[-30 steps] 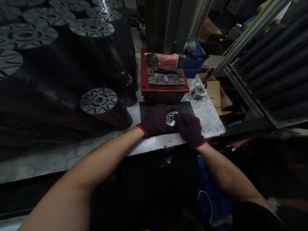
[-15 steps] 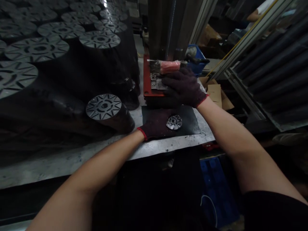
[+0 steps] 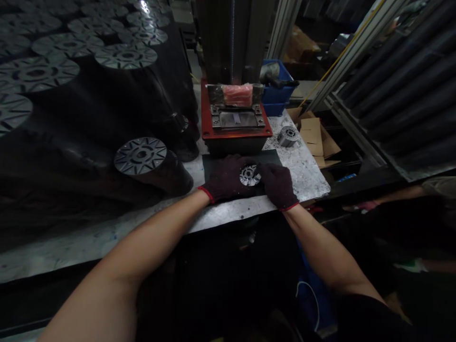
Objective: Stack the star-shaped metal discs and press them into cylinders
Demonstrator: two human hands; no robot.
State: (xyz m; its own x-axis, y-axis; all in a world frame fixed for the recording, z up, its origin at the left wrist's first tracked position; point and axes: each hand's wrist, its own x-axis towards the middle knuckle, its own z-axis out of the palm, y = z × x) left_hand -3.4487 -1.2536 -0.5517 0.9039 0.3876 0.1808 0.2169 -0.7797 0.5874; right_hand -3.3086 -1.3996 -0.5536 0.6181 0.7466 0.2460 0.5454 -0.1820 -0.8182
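head view: left hand wraps the metal wheel, best kept steady; whether right hand pinches anything, i cannot tell.

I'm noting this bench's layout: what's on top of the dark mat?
A round slotted metal part shows over the dark mat, between the left hand and right hand. The hands cover much of the mat; the part's underside and anything beneath the hands are hidden.
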